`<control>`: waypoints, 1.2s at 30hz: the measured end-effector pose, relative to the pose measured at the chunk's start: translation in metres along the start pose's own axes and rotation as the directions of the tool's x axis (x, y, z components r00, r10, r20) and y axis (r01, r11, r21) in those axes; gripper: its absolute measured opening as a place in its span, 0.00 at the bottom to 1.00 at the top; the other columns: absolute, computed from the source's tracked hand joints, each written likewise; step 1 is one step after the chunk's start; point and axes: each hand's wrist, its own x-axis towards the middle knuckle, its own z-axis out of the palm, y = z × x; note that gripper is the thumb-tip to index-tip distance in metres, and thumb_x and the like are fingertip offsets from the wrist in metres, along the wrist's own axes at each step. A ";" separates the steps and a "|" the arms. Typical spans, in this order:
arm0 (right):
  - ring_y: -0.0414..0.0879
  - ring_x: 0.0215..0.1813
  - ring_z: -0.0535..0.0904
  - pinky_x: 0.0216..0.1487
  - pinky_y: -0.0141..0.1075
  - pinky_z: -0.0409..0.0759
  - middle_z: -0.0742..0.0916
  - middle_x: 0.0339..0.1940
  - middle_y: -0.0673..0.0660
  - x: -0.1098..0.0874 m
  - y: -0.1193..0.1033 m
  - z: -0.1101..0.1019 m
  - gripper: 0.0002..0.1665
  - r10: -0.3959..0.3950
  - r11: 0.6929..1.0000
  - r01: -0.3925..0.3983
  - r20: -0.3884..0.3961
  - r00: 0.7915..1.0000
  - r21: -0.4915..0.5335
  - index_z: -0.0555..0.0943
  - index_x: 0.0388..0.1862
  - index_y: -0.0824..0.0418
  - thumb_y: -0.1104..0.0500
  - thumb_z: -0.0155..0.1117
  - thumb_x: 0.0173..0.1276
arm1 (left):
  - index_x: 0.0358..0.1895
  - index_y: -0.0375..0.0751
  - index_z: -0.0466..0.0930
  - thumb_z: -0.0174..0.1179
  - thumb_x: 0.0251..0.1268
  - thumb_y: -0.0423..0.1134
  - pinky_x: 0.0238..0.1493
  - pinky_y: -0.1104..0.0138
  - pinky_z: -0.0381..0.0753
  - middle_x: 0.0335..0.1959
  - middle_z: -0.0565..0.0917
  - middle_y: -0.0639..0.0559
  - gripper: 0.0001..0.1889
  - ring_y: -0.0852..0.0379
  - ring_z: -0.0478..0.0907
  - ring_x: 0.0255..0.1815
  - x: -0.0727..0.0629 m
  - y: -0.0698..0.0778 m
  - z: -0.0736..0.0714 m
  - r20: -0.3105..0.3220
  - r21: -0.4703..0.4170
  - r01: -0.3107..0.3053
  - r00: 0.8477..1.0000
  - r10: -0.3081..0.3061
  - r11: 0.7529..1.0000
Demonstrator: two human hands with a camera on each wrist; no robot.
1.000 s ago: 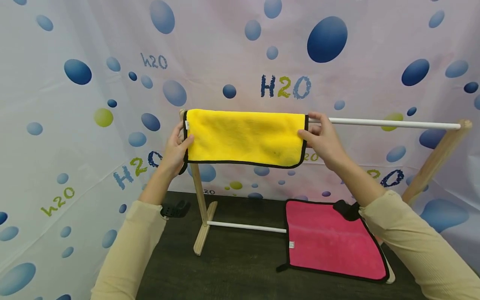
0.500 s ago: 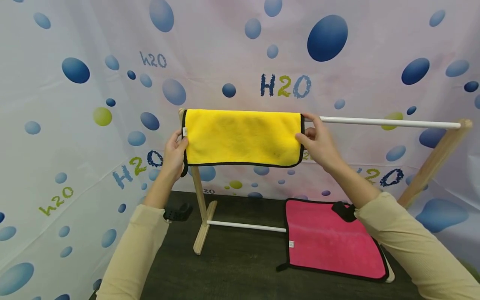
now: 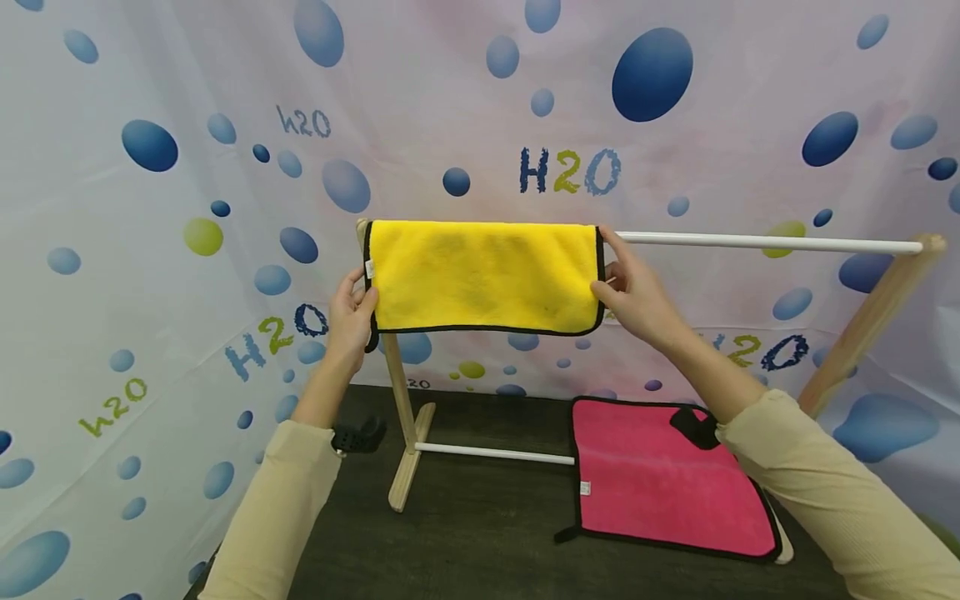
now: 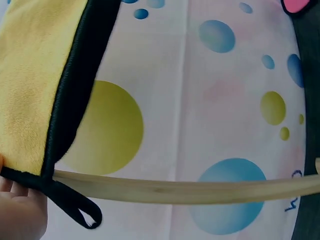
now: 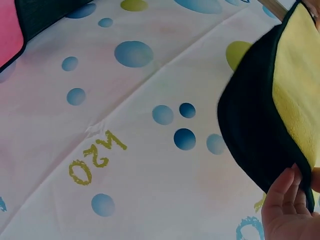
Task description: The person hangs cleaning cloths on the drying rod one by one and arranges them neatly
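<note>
A yellow towel (image 3: 483, 279) with black trim hangs folded over the top rail of a wooden rack, near its left end. My left hand (image 3: 351, 325) pinches the towel's left edge between thumb and fingers, just below a small white tag. At the opposite edge, my right hand (image 3: 633, 292) pinches the trim, with the index finger reaching up toward the rail. In the left wrist view a black hanging loop (image 4: 80, 205) dangles from the towel's corner beside the hand. The right wrist view shows the towel's dark back layer (image 5: 260, 110) and the fingertips at the trim.
The white top rail (image 3: 750, 242) runs right to a wooden post (image 3: 862, 333). A pink towel (image 3: 667, 483) lies spread at the lower right, partly over the rack's white lower bar (image 3: 495, 453). A bubble-print curtain (image 3: 225, 500) stands behind and to the left.
The yellow towel's right edge has shifted slightly left along the rail, and the right hand has moved left with it. The left hand has slid a little lower on its edge.
</note>
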 end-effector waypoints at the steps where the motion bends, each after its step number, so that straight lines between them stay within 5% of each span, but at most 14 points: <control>1: 0.53 0.30 0.75 0.28 0.33 0.72 0.80 0.35 0.66 -0.001 0.001 0.001 0.41 -0.012 1.000 0.012 0.003 1.000 -0.021 0.44 0.74 0.54 0.65 0.50 0.67 | 0.67 0.44 0.58 0.40 0.72 0.33 0.54 0.66 0.73 0.56 0.73 0.37 0.22 0.60 0.76 0.46 -0.001 -0.002 -0.001 -0.003 0.013 0.000 1.000 0.000 1.000; 9: 0.54 0.32 0.79 0.31 0.33 0.74 0.79 0.36 0.66 -0.009 0.009 0.010 0.44 -0.063 0.997 0.062 -0.017 0.998 -0.048 0.39 0.74 0.54 0.65 0.51 0.67 | 0.67 0.40 0.57 0.41 0.70 0.29 0.55 0.65 0.73 0.53 0.75 0.34 0.23 0.62 0.77 0.44 -0.008 -0.013 -0.004 0.010 0.062 -0.068 0.998 0.068 0.996; 16: 0.54 0.36 0.78 0.39 0.43 0.77 0.79 0.38 0.64 -0.017 0.017 0.019 0.45 -0.061 0.997 0.060 -0.024 0.998 -0.054 0.38 0.74 0.53 0.65 0.51 0.67 | 0.68 0.37 0.56 0.41 0.70 0.30 0.53 0.63 0.72 0.52 0.75 0.32 0.23 0.43 0.75 0.49 -0.016 -0.021 -0.008 0.014 0.167 -0.076 0.997 0.075 0.983; 19: 0.54 0.37 0.77 0.43 0.46 0.77 0.78 0.38 0.64 -0.021 0.019 0.023 0.44 -0.076 0.996 0.075 -0.023 0.997 -0.039 0.39 0.74 0.55 0.66 0.50 0.67 | 0.67 0.34 0.56 0.41 0.70 0.29 0.45 0.70 0.73 0.52 0.75 0.30 0.23 0.38 0.74 0.48 -0.024 -0.015 -0.006 0.004 0.203 -0.075 0.997 0.075 0.976; 22: 0.54 0.38 0.77 0.42 0.45 0.77 0.78 0.37 0.64 -0.024 0.020 0.025 0.44 -0.089 0.996 0.089 -0.028 0.996 -0.025 0.39 0.74 0.57 0.66 0.50 0.67 | 0.66 0.32 0.57 0.42 0.69 0.28 0.39 0.75 0.73 0.50 0.75 0.28 0.22 0.48 0.80 0.40 -0.028 -0.018 -0.006 0.008 0.196 -0.106 0.994 0.107 0.975; 27: 0.53 0.38 0.76 0.41 0.42 0.77 0.79 0.38 0.64 -0.029 0.023 0.030 0.46 -0.072 0.997 0.072 -0.038 0.997 -0.014 0.39 0.74 0.58 0.67 0.53 0.66 | 0.64 0.32 0.61 0.44 0.68 0.27 0.37 0.76 0.76 0.42 0.78 0.29 0.21 0.65 0.79 0.29 -0.024 -0.046 -0.012 0.009 0.225 -0.195 0.980 0.198 0.955; 36: 0.54 0.39 0.77 0.41 0.43 0.77 0.80 0.37 0.65 -0.038 0.029 0.037 0.44 -0.069 0.997 0.070 -0.058 0.996 0.017 0.40 0.74 0.59 0.69 0.52 0.66 | 0.61 0.31 0.65 0.44 0.69 0.28 0.34 0.78 0.75 0.41 0.79 0.29 0.18 0.72 0.77 0.28 -0.031 -0.061 -0.015 -0.007 0.236 -0.161 0.986 0.167 0.958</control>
